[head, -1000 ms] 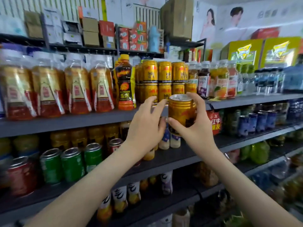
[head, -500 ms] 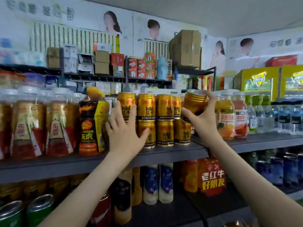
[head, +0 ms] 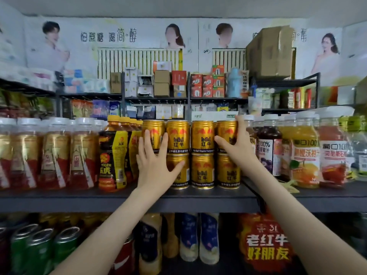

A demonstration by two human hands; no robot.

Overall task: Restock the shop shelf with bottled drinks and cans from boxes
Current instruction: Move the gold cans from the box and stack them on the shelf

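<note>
Gold Red Bull cans (head: 202, 153) stand two high in a block on the grey shelf (head: 198, 201). My right hand (head: 237, 149) grips the top-right gold can (head: 225, 133) at the block's right end, thumb across its front and fingers reaching up its far side. That can stands on the can below it. My left hand (head: 154, 163) lies flat, fingers spread, against the two leftmost stacked cans. No box is in view near my hands.
Tiger energy bottles (head: 112, 155) stand left of the cans, with red tea bottles (head: 55, 153) beyond. Juice bottles (head: 305, 151) crowd the right. A lower shelf holds green cans (head: 39, 251) and milk bottles (head: 188, 237). Cardboard cartons (head: 270, 52) sit high up.
My right hand carried the gold can up from in front of the shelf and set it on the right end of the top row. My left hand moved onto the left stack.
</note>
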